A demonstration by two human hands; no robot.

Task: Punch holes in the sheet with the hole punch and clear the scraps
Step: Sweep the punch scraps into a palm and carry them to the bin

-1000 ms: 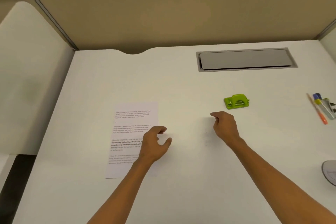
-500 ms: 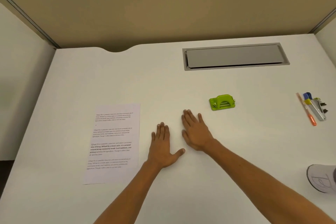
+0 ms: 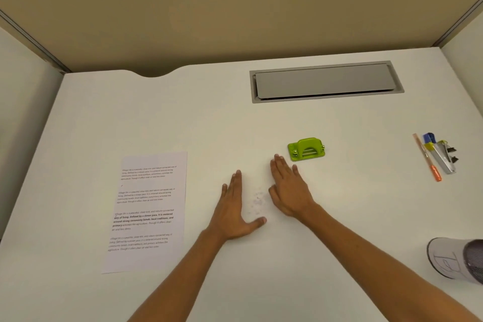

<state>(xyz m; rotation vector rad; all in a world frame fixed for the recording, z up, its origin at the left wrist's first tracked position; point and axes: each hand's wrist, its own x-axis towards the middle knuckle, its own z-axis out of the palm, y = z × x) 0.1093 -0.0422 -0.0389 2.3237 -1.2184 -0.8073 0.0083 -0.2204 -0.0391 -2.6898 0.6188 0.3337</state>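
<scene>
A printed white sheet (image 3: 147,210) lies flat at the left of the white desk (image 3: 235,117). The green hole punch (image 3: 306,149) stands right of centre, a little beyond my right fingertips. My left hand (image 3: 233,208) and my right hand (image 3: 288,189) both rest flat on the desk, palms down, fingers straight, holding nothing. Between them lies a small cluster of pale paper scraps (image 3: 257,202), faint against the desk. The left thumb reaches under the cluster toward the right.
A grey cable hatch (image 3: 325,82) is set into the desk's far right. An orange pen (image 3: 428,158), a blue-capped item and binder clips (image 3: 444,155) lie at the right edge. A white cup (image 3: 453,260) lies on its side at the near right. Beige partitions enclose the desk.
Both hands went from loosely curled to flat on the desk. Since half a second ago they have drawn a little apart, showing the scraps between them. The head view shifted slightly.
</scene>
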